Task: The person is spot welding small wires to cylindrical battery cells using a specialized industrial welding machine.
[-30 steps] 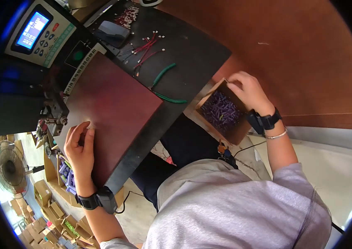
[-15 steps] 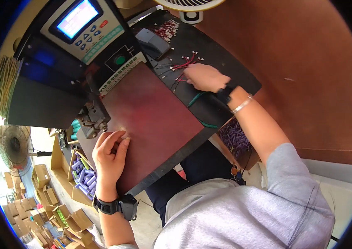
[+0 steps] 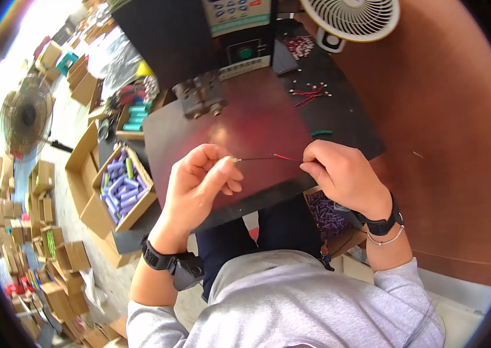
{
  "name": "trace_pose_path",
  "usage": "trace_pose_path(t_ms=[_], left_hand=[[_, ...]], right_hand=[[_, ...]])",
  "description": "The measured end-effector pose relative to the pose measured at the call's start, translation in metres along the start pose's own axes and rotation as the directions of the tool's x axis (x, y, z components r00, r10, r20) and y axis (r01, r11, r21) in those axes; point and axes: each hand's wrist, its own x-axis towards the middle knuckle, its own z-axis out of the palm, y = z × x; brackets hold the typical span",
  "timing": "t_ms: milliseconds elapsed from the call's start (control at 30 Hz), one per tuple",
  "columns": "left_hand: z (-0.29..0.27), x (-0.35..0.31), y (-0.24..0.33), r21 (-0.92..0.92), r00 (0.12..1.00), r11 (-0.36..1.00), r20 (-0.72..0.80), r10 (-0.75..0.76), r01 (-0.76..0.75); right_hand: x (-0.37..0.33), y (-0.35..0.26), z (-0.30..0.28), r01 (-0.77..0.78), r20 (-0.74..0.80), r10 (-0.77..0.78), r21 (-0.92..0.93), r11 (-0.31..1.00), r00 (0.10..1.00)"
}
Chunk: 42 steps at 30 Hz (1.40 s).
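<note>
A thin black-and-red wire lead (image 3: 257, 158) stretches between my two hands above the reddish-brown mat (image 3: 251, 124). My left hand (image 3: 199, 182) pinches its left end between thumb and forefinger, where a small silvery bit shows at the fingertips. On the other side my right hand (image 3: 347, 174) closes its thumb and fingers on the lead; the end there is hidden inside the hand. The red strand's free tip sticks up mid-span. Beyond my left hand stand the metal electrode arms (image 3: 199, 101) of a bench machine (image 3: 239, 35).
Loose red wire leads (image 3: 312, 93) with white connectors lie on the dark table at the far right. A small white fan (image 3: 350, 17) stands behind. On the left, a cardboard box (image 3: 124, 185) holds purple cells, near teal cells (image 3: 137, 116). Another box of purple pieces (image 3: 329, 214) sits below right.
My right hand has come back from the pile of leads, bringing one over the mat. Both hands now hold it, and the left has moved away from the electrodes. The view has turned.
</note>
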Motion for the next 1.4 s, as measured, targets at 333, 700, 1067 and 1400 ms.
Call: trace_pose_path(t_ms=[333,700,1067,1400], left_hand=[[-0.002,-0.055,-0.014,0.093,0.958,0.991,-0.260,0.119,-0.098],[-0.130,-0.081,-0.029,0.499,0.641,0.863,-0.637,0.428,-0.080],[-0.230,-0.063,-0.043,0.878,0.892,-0.200,-0.390,0.227,0.435],[-0.091,-0.051,-0.008,0.347,0.919,0.927,-0.301,0.253,-0.141]], right_hand=[[0.011,-0.052,0.054,-0.040,0.082,-0.005,0.544,0.838,0.997],[0.016,-0.061,0.056,-0.170,0.130,0.127,0.406,0.898,0.983],[0.006,-0.042,0.056,-0.122,-0.036,0.138,0.284,0.951,0.990],[0.027,-0.041,0.048,-0.099,-0.005,0.112,0.436,0.895,0.994]])
